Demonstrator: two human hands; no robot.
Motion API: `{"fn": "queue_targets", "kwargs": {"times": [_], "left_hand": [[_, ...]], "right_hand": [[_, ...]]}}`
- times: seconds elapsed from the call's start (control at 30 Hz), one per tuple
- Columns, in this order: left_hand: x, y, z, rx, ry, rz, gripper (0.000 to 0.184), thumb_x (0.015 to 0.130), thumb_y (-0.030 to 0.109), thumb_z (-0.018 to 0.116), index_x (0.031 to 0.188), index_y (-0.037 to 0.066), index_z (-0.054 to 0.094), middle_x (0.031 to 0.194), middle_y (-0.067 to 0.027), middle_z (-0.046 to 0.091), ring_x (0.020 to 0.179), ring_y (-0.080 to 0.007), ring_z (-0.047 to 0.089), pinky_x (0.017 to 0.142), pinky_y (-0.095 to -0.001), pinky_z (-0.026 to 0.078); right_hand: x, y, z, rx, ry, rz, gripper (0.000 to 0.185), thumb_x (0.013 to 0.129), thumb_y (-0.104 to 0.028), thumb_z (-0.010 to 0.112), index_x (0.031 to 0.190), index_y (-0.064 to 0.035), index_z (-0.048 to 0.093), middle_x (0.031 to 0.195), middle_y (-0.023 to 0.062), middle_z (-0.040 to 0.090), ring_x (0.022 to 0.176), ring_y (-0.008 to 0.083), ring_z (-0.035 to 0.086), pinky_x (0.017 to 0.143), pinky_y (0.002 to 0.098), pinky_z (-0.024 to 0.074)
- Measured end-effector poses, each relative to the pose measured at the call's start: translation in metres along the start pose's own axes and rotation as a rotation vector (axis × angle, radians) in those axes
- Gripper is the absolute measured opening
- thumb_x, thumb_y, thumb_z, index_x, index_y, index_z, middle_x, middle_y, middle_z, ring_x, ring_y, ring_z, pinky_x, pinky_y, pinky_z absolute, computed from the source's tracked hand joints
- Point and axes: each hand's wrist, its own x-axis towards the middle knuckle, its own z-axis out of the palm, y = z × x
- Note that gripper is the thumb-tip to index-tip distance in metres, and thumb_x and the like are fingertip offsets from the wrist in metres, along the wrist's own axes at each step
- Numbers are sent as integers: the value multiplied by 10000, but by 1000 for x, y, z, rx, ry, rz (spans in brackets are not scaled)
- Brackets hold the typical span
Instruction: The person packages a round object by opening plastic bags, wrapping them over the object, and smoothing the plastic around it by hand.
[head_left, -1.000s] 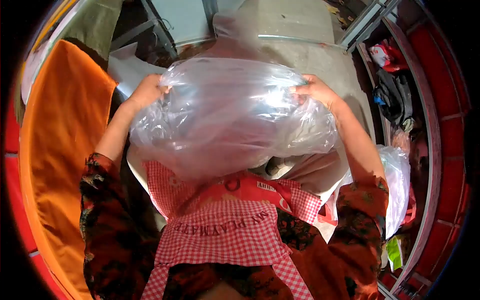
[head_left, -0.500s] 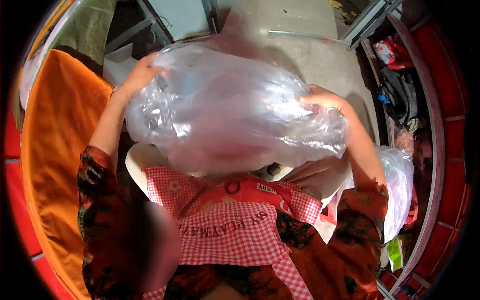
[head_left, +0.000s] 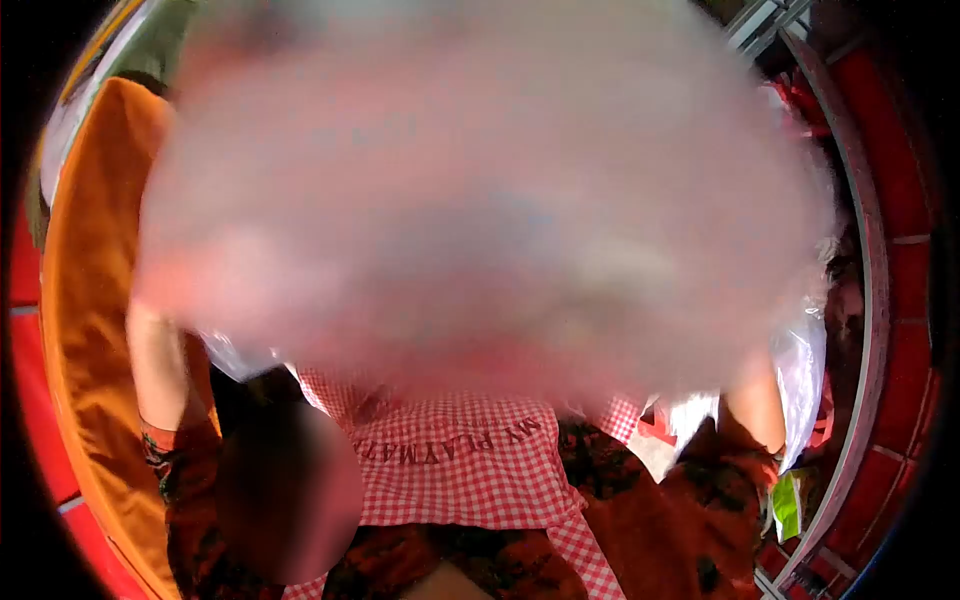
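A large clear plastic bag (head_left: 480, 200), puffed out and badly blurred, is lifted close to my face and covers most of the head view. At its left side my left hand (head_left: 168, 275) shows only as a smeared reddish patch, its fingers not distinct. My right hand is hidden behind the bag's right side; just the right forearm (head_left: 755, 405) comes out below it. The bag hangs in the air between both arms, held up by the two hands. Below it lies the red-and-white checked apron (head_left: 460, 470) on my body.
Orange cloth (head_left: 95, 330) hangs along the left. On the right stands a metal-framed shelf (head_left: 868, 330), with another clear plastic bag (head_left: 800, 380) and a green-and-white packet (head_left: 787, 505) beside it. Red tiles (head_left: 905, 380) line the right edge.
Both hands have raised the plastic bag from over my lap up towards the camera. It now hides the floor, my legs and most of the hands.
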Motion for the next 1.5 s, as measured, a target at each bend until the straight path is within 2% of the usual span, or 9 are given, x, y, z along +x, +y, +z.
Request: {"fn": "queue_targets", "kwargs": {"times": [0.07,0.27,0.4,0.57,0.8,1.07,1.23,1.33,1.5], "left_hand": [[-24,-26,5,295,-343,27,330,811,35,583,1137,-10,619,1100,-95,661,1012,-192,617,899,-316,481],[-33,-48,-8,512,-961,-208,409,762,41,597,1170,10,609,1095,-129,663,1047,-214,612,932,-338,465],[-8,-83,-20,403,-905,-241,419,794,84,596,1204,-3,588,1133,-80,651,1045,-169,580,939,-338,461],[76,-151,-4,278,-418,-225,189,935,76,512,1096,62,611,892,16,630,793,-68,525,726,-240,450],[152,-212,5,595,9,112,261,841,40,586,1101,30,600,993,-142,676,947,-308,630,844,-386,480],[165,-186,7,644,126,-216,465,801,107,704,1241,37,570,1046,-197,662,1009,-393,620,904,-424,482],[169,-124,26,1130,347,625,528,735,6,700,1244,63,571,1149,-169,609,1080,-381,584,909,-380,493],[117,-45,88,665,266,769,354,825,1,633,1175,8,582,1173,-174,615,1105,-348,584,988,-377,447],[107,-95,195,875,-300,874,384,848,139,612,1216,37,569,1301,-167,557,1222,-350,520,1043,-442,420]], "right_hand": [[-63,12,46,-224,-848,-138,296,713,-138,704,991,-40,692,892,130,694,825,249,674,701,394,536],[-36,-28,13,373,-1631,500,280,835,-244,723,1038,-63,659,728,127,669,658,198,671,573,341,510],[-38,-2,34,513,-1521,571,252,838,-179,711,1017,-10,659,734,59,657,624,132,635,525,317,509],[-5,104,95,462,-785,754,266,832,-144,721,1048,-4,655,778,32,658,640,108,578,587,284,497],[48,160,146,633,-315,757,278,810,-108,722,1040,33,656,781,30,649,653,103,564,596,262,474],[47,170,159,583,-464,788,268,803,-199,756,934,23,685,741,27,633,617,105,539,556,267,440],[44,189,166,625,-478,816,279,798,-234,770,929,1,698,732,20,631,608,99,532,528,267,424],[43,169,150,632,-503,824,293,793,-242,777,942,-2,699,749,18,636,628,99,537,531,264,428],[46,176,153,581,-535,825,320,795,-243,778,984,1,694,785,12,646,648,99,544,559,263,441]]}}
